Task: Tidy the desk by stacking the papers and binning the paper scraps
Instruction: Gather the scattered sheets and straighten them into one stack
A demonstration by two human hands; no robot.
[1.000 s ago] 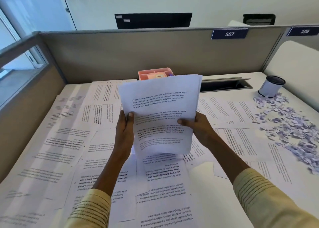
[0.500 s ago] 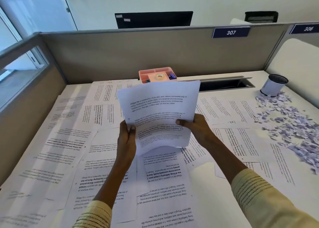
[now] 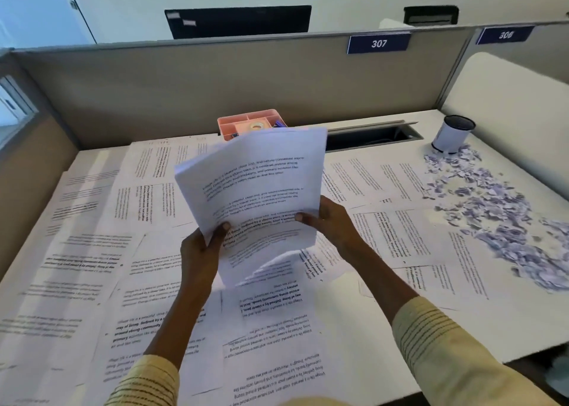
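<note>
L hand point(image 3: 201, 248) + R hand point(image 3: 331, 221) pinch sheaf of white printed paper sheets point(image 3: 255, 190) by side edges, held upright above white desk point(image 3: 385, 322) | prob to square edges | lilac torn-paper scraps point(image 3: 492, 208) far R beside white cylindrical bin point(image 3: 452, 135) | loose sheets unstacked

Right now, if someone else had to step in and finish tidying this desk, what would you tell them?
Left hand and right hand: both grip the lower edges of a partly gathered stack of printed white sheets, held up above the desk.
On the white desk: many loose printed pages lie spread across it; a pile of torn purple-white paper scraps lies at the far right, beside a small white cylindrical bin with a dark rim.
Done: some sheets collected.
Left: gather the remaining pages, set the stack down, bin the scraps.
</note>
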